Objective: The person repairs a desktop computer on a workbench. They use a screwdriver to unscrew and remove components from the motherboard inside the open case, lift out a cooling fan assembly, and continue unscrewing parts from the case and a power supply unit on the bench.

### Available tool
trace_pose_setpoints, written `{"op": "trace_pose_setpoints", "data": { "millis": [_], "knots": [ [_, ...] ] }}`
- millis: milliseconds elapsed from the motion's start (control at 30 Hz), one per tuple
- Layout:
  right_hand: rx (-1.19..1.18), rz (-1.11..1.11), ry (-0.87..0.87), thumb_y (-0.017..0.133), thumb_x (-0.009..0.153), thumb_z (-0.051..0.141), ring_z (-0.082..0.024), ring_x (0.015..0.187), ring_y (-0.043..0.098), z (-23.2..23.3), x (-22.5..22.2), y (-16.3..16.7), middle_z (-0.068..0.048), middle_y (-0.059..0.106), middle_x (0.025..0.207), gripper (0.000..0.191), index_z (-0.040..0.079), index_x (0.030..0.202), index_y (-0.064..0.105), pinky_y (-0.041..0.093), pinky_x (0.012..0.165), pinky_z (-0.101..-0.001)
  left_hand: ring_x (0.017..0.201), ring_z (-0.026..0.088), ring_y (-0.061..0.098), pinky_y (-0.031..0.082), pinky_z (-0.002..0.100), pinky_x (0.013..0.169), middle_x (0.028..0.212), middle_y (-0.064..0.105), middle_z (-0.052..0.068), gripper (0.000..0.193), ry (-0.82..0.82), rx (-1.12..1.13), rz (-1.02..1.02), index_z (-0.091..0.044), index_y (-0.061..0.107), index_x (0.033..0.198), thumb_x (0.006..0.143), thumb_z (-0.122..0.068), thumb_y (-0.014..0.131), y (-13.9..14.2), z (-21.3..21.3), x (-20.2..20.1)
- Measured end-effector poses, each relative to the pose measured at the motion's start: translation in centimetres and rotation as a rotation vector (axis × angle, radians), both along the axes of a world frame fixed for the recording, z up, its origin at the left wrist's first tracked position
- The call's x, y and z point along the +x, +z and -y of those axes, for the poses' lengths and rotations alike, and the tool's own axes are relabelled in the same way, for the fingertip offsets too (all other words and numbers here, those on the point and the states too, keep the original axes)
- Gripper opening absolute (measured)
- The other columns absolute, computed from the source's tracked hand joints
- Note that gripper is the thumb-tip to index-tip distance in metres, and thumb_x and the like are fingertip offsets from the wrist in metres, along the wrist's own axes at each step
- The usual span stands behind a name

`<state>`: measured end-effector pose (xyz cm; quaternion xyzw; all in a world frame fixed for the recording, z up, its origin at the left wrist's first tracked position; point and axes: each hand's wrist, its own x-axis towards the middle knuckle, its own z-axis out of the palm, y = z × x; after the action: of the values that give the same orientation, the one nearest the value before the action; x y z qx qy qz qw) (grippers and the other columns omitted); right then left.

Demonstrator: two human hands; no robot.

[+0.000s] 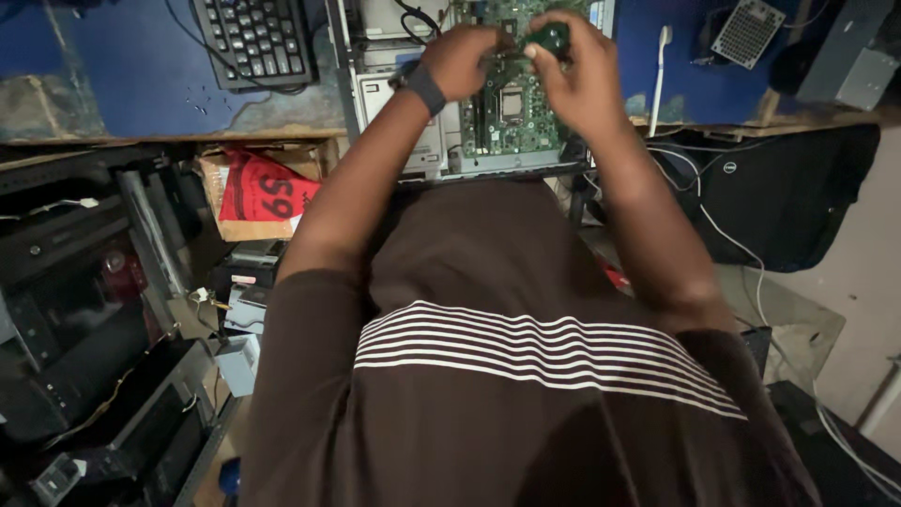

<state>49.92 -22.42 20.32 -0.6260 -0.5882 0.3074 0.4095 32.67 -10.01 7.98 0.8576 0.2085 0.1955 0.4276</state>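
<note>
An open computer case [413, 160] lies on the blue table, its green motherboard [511, 117] exposed with a square processor socket in the middle. My right hand [577, 75] holds a small green circuit module [549, 38] pinched between thumb and fingers above the board. My left hand [462, 58], with a dark band on its wrist, is curled close beside it, its fingers touching the module's left end. Both hands hover over the upper part of the motherboard. My brown striped shirt fills the lower part of the view.
A black keyboard [251, 39] lies at the back left of the blue table [122, 66]. A white cable [659, 75] and a perforated metal part [748, 31] sit to the right. Below the table are a cardboard box [258, 192], stacked black equipment [66, 282] and a black bag [788, 197].
</note>
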Motion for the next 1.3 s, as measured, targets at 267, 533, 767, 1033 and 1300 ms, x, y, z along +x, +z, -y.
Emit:
{"op": "trace_pose_setpoints", "data": {
  "millis": [267, 533, 767, 1033, 1300],
  "knots": [
    [-0.033, -0.038, 0.032, 0.072, 0.108, -0.001, -0.013, 0.087, 0.075, -2.6, 1.5, -4.0, -0.011, 0.072, 0.102, 0.023, 0.000, 0.127, 0.059, 0.059, 0.072, -0.0266, 0.096, 0.038, 0.070, 0.055, 0.049, 0.077, 0.100, 0.074, 0.013, 0.045, -0.081, -0.095, -0.254, -0.015, 0.070, 0.120, 0.078, 0.000, 0.061, -0.7, -1.8, 2.3],
    [-0.080, -0.022, 0.007, 0.073, 0.107, 0.000, -0.012, 0.085, 0.076, -2.6, 1.9, -5.2, -0.009, 0.071, 0.095, 0.022, 0.000, 0.124, 0.060, 0.059, 0.068, -0.0263, 0.096, 0.039, 0.069, 0.055, 0.049, 0.079, 0.099, 0.074, 0.016, 0.045, -0.064, -0.096, -0.242, -0.014, 0.073, 0.117, 0.077, 0.003, 0.059, -1.5, -1.5, 2.3],
    [-0.064, -0.062, 0.036, 0.070, 0.108, -0.001, -0.013, 0.087, 0.076, -2.8, 2.0, -5.4, -0.011, 0.072, 0.101, 0.021, 0.000, 0.125, 0.058, 0.061, 0.072, -0.0273, 0.095, 0.040, 0.069, 0.054, 0.050, 0.077, 0.098, 0.073, 0.017, 0.051, -0.098, -0.099, -0.286, -0.013, 0.070, 0.122, 0.076, 0.005, 0.059, -1.3, -1.7, 2.5],
    [-0.134, 0.014, -0.002, 0.071, 0.105, 0.000, -0.013, 0.084, 0.077, -2.8, 1.5, -5.5, -0.011, 0.073, 0.096, 0.022, 0.001, 0.124, 0.059, 0.061, 0.067, -0.0274, 0.106, 0.042, 0.068, 0.054, 0.049, 0.088, 0.113, 0.072, 0.022, 0.057, -0.102, -0.091, -0.299, -0.012, 0.067, 0.131, 0.077, 0.005, 0.059, -1.4, -1.7, 2.1],
    [0.148, 0.412, 0.092, 0.087, 0.098, 0.017, -0.028, 0.077, 0.073, -2.6, 1.0, -4.3, -0.017, 0.073, 0.095, 0.033, 0.006, 0.118, 0.064, 0.058, 0.070, -0.0388, 0.106, 0.042, 0.067, 0.053, 0.049, 0.089, 0.115, 0.072, 0.020, 0.049, -0.118, -0.081, -0.221, -0.012, 0.069, 0.126, 0.079, -0.001, 0.065, -1.2, -1.5, 2.0]
  ]
}}
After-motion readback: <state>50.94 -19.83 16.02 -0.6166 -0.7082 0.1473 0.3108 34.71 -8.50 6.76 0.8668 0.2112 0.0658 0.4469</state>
